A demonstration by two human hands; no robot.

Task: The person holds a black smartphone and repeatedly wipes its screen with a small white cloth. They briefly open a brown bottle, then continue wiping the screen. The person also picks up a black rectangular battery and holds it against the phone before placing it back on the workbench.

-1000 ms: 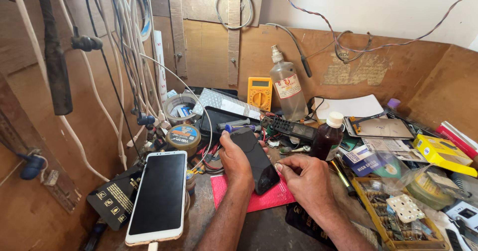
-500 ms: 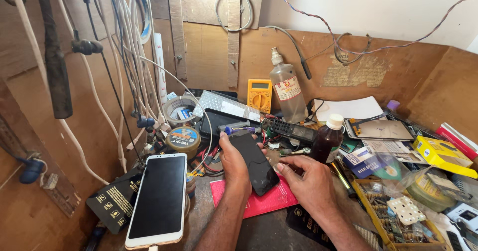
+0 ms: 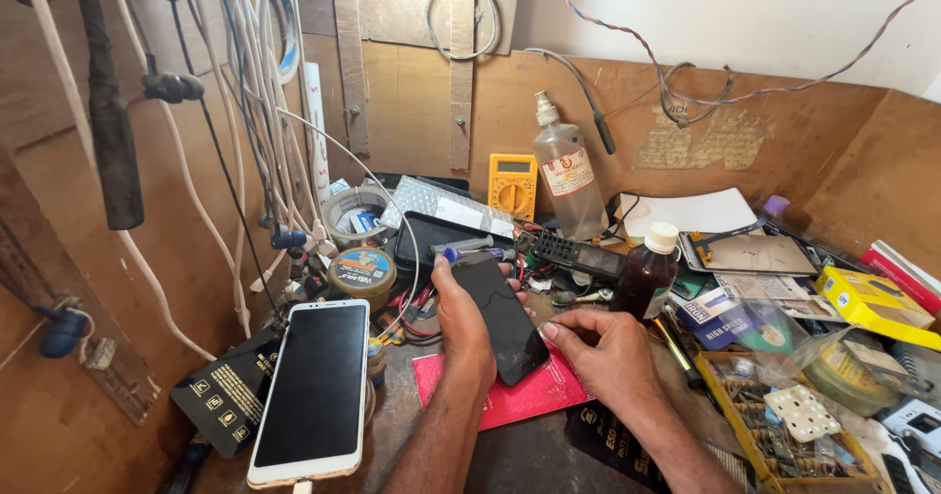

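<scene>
A dark phone (image 3: 505, 318) is held tilted above a red mat (image 3: 510, 396) on the desk (image 3: 510, 460). It is gripped along its edge by the left hand (image 3: 461, 322), fingers closed; its lower corner is pinched by the right hand (image 3: 603, 357). A white phone (image 3: 314, 391) is propped to the left.

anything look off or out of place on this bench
Nothing looks spilled or broken. The bench is crowded. The white phone stands propped at a tilt at the left, leaning on a round tin, which looks precarious. The left hand holds a dark phone tilted over the red mat, with the right hand at its lower edge.
</scene>
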